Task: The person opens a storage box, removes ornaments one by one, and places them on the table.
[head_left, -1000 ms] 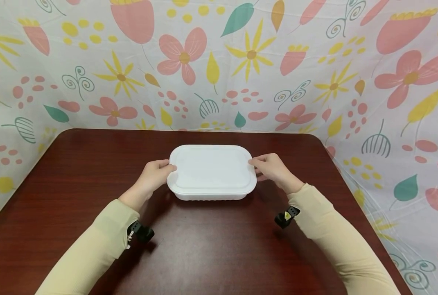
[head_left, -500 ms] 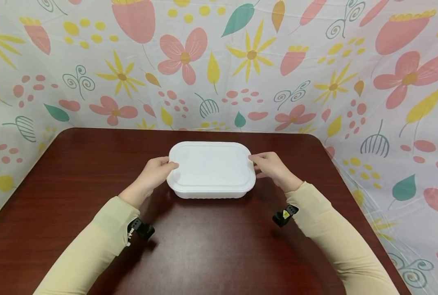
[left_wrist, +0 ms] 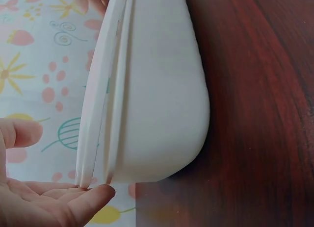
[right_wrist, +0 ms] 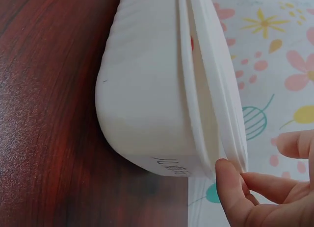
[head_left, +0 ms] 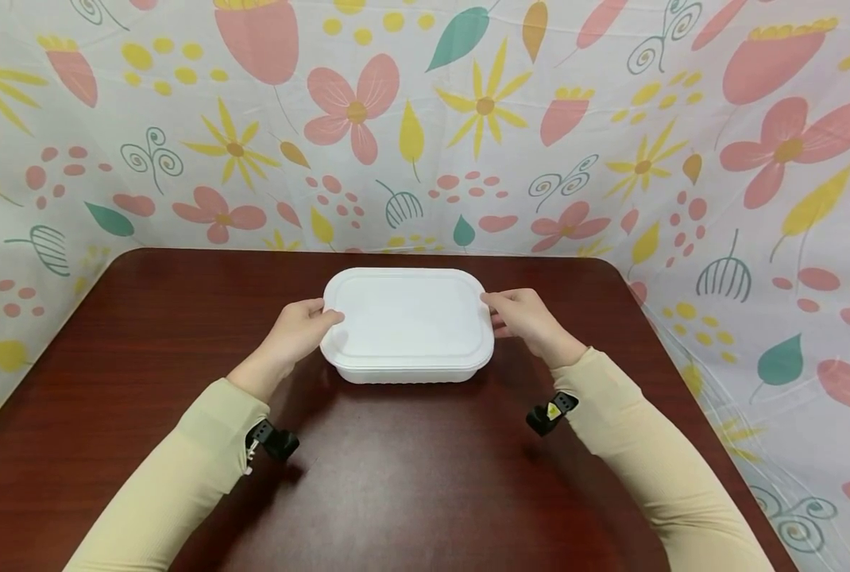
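A white oblong box (head_left: 407, 376) with rounded corners stands on the table under its white lid (head_left: 405, 314). Both wrist views show a gap between lid and rim, wider in the right wrist view. My left hand (head_left: 298, 334) is at the lid's left end, its thumb reaching over the edge. Fingertips (left_wrist: 100, 191) meet the edges of lid and box there. At the other end my right hand (head_left: 528, 322) holds the lid edge, a fingertip (right_wrist: 228, 169) in the gap. A small red spot (right_wrist: 192, 43) shows inside; other contents are hidden.
The dark red-brown table (head_left: 425, 477) has rounded back corners and a right edge close to my right sleeve. Behind it hangs a flowered cloth (head_left: 425, 119). Black wrist cameras (head_left: 273, 441) hang beneath both sleeves. Dark marks (right_wrist: 171, 166) are written on the box's end.
The lid has risen and shifted slightly away in the head view, most at its far edge. Both hands have moved a little with it, keeping their places at its ends.
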A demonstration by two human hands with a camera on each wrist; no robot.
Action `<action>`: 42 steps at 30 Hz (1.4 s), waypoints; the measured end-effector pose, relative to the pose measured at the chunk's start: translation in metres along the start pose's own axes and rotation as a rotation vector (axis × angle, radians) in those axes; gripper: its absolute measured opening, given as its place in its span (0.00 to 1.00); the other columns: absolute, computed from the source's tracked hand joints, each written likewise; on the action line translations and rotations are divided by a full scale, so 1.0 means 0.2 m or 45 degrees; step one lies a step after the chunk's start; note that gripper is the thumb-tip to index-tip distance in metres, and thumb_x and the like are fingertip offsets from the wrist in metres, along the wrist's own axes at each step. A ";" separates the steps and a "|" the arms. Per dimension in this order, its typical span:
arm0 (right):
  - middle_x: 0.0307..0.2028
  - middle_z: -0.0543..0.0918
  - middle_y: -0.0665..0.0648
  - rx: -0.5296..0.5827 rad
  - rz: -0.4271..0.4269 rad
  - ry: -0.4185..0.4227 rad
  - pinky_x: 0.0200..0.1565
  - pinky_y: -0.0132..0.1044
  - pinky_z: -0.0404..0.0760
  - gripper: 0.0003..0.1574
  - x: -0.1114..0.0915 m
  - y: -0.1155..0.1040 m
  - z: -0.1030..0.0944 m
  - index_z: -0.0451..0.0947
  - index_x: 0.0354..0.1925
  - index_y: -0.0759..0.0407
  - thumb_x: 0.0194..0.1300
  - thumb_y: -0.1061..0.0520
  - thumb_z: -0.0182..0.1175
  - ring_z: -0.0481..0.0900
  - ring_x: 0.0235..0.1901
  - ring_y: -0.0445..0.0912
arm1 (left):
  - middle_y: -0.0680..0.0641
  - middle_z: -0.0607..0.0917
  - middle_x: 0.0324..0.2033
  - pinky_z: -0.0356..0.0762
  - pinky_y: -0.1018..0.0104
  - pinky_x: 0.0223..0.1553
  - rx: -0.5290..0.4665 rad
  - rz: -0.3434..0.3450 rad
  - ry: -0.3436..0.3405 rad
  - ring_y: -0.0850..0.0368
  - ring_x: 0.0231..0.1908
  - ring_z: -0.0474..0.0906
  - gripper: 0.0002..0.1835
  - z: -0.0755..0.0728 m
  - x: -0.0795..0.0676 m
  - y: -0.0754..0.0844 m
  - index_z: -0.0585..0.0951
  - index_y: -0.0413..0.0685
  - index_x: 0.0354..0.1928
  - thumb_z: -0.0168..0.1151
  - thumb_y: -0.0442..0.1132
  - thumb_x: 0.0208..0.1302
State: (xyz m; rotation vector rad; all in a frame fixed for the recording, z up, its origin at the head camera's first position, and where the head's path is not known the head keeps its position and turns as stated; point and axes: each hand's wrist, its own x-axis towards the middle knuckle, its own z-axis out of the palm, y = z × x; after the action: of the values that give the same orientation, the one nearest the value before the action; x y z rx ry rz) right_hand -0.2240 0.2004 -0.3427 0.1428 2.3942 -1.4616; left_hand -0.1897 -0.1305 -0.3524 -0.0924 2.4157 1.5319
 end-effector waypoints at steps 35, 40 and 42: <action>0.49 0.75 0.58 0.381 -0.045 -0.035 0.40 0.32 0.82 0.28 0.01 -0.06 0.09 0.68 0.61 0.67 0.71 0.50 0.49 0.78 0.42 0.40 | 0.35 0.66 0.64 0.78 0.75 0.46 -0.408 0.001 0.080 0.48 0.59 0.71 0.32 -0.19 -0.05 -0.09 0.59 0.34 0.69 0.47 0.47 0.71; 0.53 0.74 0.59 0.399 -0.037 -0.067 0.42 0.32 0.82 0.27 0.02 -0.07 0.13 0.68 0.62 0.64 0.72 0.49 0.48 0.77 0.47 0.42 | 0.34 0.65 0.65 0.78 0.77 0.45 -0.432 -0.013 0.097 0.46 0.61 0.68 0.32 -0.21 -0.05 -0.12 0.58 0.33 0.69 0.46 0.47 0.71; 0.55 0.73 0.61 0.414 -0.036 -0.088 0.43 0.33 0.82 0.28 0.02 -0.08 0.14 0.67 0.63 0.64 0.72 0.50 0.48 0.77 0.50 0.45 | 0.34 0.64 0.66 0.78 0.78 0.44 -0.436 -0.018 0.105 0.44 0.62 0.67 0.32 -0.22 -0.05 -0.13 0.58 0.33 0.69 0.46 0.48 0.71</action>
State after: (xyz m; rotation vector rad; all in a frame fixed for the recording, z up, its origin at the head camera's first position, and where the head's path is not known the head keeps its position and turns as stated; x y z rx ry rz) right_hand -0.2257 0.1678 -0.3431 0.1325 2.0972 -1.8285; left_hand -0.1836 -0.1826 -0.3552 -0.2444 2.1806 1.9549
